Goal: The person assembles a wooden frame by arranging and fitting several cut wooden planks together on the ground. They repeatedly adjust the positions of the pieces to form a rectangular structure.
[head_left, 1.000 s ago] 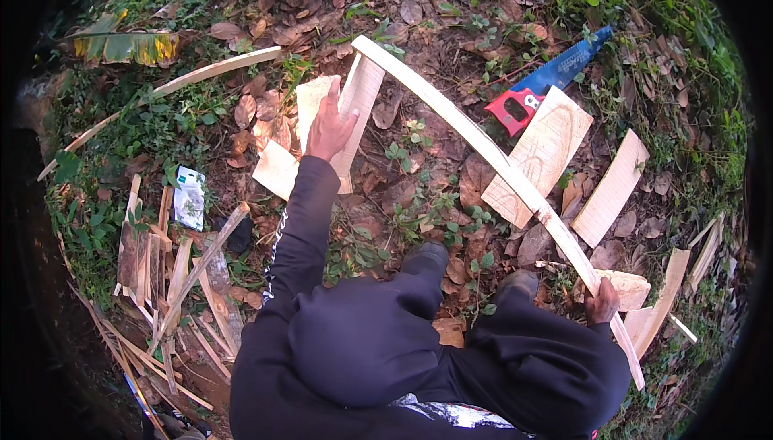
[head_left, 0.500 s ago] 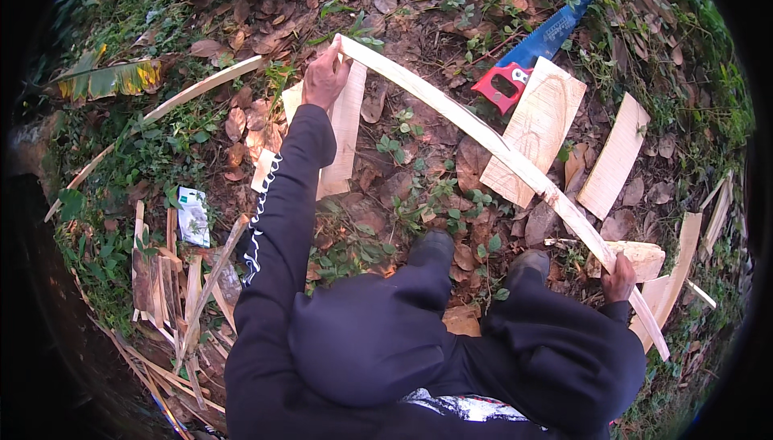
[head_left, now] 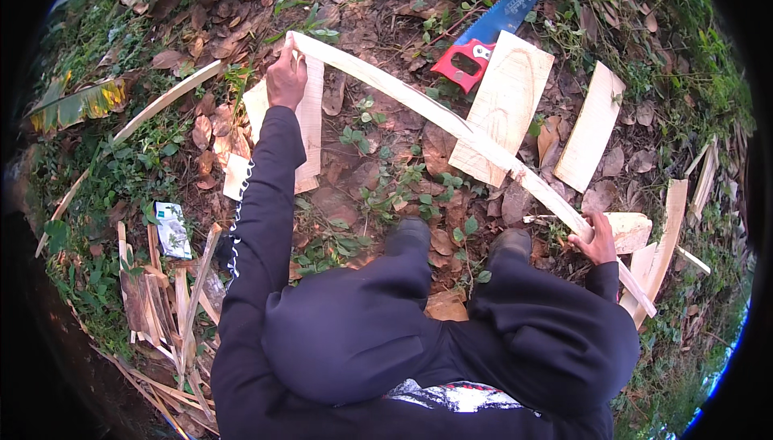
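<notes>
A long, pale wooden strip (head_left: 400,95) stretches across in front of my knees, from far left to near right. My left hand (head_left: 287,78) is closed on its far end, with the index finger along the tip. Toward the near end, my right hand (head_left: 594,239) grips the strip between thumb and fingers. Beneath the strip's middle lies a wide flat board (head_left: 509,86). Under and beside my left hand are more pale boards (head_left: 309,122), partly hidden by my sleeve.
A handsaw (head_left: 509,7) with a blue blade and red handle lies beyond the wide board. Another board (head_left: 590,126) is to its right. Wood scraps (head_left: 157,299) and a white packet (head_left: 172,229) lie at left, near a long strip (head_left: 165,100). Dry leaves and weeds cover the ground.
The view has shifted, so the ground things appear further left. My right hand has moved slightly up along the strip, its fingers now spread more visibly over it. The left hand keeps its hold.
</notes>
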A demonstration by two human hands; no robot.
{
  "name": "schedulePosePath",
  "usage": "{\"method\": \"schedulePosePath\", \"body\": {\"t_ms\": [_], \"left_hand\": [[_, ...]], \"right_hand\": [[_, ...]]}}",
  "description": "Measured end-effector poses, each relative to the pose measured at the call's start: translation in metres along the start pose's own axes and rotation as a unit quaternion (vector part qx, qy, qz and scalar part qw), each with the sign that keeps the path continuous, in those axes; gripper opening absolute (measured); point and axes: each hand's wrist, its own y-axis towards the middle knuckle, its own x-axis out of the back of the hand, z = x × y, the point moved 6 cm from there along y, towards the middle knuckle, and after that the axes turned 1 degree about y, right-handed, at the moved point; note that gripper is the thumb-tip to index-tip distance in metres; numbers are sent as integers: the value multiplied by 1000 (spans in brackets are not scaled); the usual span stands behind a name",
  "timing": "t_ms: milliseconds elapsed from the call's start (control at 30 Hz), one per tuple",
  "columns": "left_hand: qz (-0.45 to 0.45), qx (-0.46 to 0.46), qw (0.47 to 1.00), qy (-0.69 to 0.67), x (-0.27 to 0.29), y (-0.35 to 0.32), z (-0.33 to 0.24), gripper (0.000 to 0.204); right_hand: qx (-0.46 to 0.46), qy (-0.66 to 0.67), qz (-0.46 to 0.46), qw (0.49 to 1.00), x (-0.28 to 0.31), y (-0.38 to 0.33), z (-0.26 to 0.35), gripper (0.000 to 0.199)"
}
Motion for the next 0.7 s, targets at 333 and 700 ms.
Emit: {"method": "schedulePosePath", "body": {"t_ms": [333,700], "left_hand": [[16,21,1000,8,4,-1,-11,60],[26,44,999,18,3,3,1,60]], "right_hand": [[1,480,266,836,-39,26,137,22],[-252,243,-18,936,-153,107,134,46]]}}
